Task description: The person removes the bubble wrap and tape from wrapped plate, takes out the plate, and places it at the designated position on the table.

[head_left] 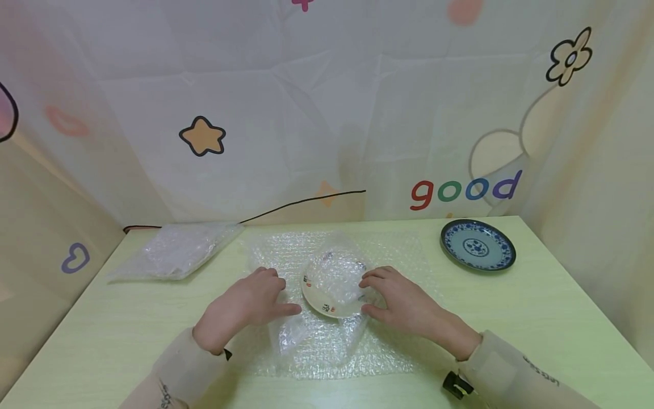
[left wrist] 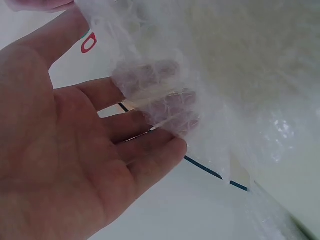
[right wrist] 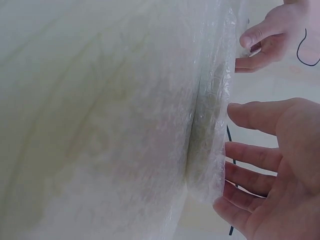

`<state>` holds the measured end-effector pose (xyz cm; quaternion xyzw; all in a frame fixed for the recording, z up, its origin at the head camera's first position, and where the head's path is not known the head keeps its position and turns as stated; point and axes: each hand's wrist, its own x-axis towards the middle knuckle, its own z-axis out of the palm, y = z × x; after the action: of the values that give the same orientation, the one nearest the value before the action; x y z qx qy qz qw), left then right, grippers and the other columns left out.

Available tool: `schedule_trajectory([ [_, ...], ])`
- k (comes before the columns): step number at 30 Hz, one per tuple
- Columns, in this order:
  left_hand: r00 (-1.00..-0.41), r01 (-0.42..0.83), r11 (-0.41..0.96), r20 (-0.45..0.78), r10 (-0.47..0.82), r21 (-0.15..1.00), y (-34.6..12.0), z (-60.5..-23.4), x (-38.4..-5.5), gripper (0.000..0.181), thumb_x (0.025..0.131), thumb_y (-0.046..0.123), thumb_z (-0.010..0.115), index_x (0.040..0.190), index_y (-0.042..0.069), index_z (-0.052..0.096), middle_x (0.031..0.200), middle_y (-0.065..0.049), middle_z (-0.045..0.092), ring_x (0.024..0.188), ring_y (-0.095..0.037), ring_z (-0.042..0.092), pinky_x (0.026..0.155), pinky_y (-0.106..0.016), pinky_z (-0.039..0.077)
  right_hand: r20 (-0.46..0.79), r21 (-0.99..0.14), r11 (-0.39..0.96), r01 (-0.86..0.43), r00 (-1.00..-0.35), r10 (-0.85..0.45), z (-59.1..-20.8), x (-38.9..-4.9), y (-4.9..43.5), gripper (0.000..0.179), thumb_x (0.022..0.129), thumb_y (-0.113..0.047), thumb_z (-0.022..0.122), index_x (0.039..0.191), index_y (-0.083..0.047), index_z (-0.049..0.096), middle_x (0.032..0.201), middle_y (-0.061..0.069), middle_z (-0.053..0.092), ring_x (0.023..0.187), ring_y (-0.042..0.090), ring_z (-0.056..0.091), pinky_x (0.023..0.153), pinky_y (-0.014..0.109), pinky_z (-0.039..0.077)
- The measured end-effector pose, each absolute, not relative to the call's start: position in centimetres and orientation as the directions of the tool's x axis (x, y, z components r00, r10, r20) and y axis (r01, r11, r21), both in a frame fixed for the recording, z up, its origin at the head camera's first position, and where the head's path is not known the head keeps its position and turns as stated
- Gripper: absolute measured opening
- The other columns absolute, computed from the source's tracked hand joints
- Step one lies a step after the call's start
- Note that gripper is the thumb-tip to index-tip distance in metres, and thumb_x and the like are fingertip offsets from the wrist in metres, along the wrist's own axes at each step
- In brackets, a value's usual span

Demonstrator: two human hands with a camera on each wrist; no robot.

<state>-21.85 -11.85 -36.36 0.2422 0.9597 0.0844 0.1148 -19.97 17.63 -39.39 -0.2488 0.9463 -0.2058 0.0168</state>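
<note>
A cream plate [head_left: 318, 299] with small red and dark figures lies on a sheet of bubble wrap [head_left: 378, 358], and a folded part of the wrap covers most of it. My left hand [head_left: 252, 298] is over the wrap just left of the plate, fingers apart from the thumb. In the left wrist view, some fingertips of that hand [left wrist: 95, 145] show through a clear layer of bubble wrap [left wrist: 240, 130]. My right hand [head_left: 403, 298] is at the plate's right side. In the right wrist view its fingertips touch the bubble wrap's edge [right wrist: 212, 140].
A blue-and-white patterned plate [head_left: 476, 245] with a dark rim sits at the back right of the pale table [head_left: 552, 335]. A flat clear-wrapped bundle [head_left: 176, 250] lies at the back left. Behind the table hangs a printed curtain [head_left: 306, 113].
</note>
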Motion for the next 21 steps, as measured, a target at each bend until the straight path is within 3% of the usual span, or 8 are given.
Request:
schedule_trajectory([
  [11, -0.855, 0.413, 0.892, -0.26, 0.45, 0.184, -12.52, -36.1, -21.65, 0.046, 0.092, 0.045, 0.076, 0.105, 0.001, 0.071, 0.111, -0.014, 0.064, 0.106, -0.033, 0.058, 0.092, -0.049, 0.052, 0.074, -0.398, 0.788, -0.47, -0.872, -0.483, -39.35, -19.99, 17.63, 0.035, 0.092, -0.019, 0.08, 0.122, -0.004, 0.07, 0.135, 0.012, 0.062, 0.131, 0.032, 0.052, 0.109, 0.049, 0.045],
  [16, -0.835, 0.451, 0.878, -0.272, 0.478, 0.16, -12.71, -36.12, -21.8, 0.045, 0.091, 0.043, 0.077, 0.106, 0.001, 0.071, 0.111, -0.015, 0.066, 0.11, -0.037, 0.06, 0.101, -0.051, 0.046, 0.081, -0.397, 0.786, -0.474, -0.871, -0.485, -39.48, -20.0, 17.62, 0.035, 0.092, -0.02, 0.08, 0.121, -0.003, 0.07, 0.134, 0.012, 0.062, 0.131, 0.032, 0.052, 0.109, 0.048, 0.045],
  [21, -0.832, 0.433, 0.886, -0.304, 0.463, 0.164, -12.65, -35.93, -21.85, 0.042, 0.089, 0.04, 0.08, 0.104, 0.002, 0.071, 0.107, -0.013, 0.063, 0.102, -0.033, 0.06, 0.092, -0.05, 0.052, 0.076, -0.397, 0.789, -0.469, -0.874, -0.481, -39.56, -20.04, 17.61, 0.036, 0.091, -0.019, 0.081, 0.121, -0.004, 0.07, 0.134, 0.012, 0.062, 0.131, 0.032, 0.052, 0.109, 0.048, 0.045],
])
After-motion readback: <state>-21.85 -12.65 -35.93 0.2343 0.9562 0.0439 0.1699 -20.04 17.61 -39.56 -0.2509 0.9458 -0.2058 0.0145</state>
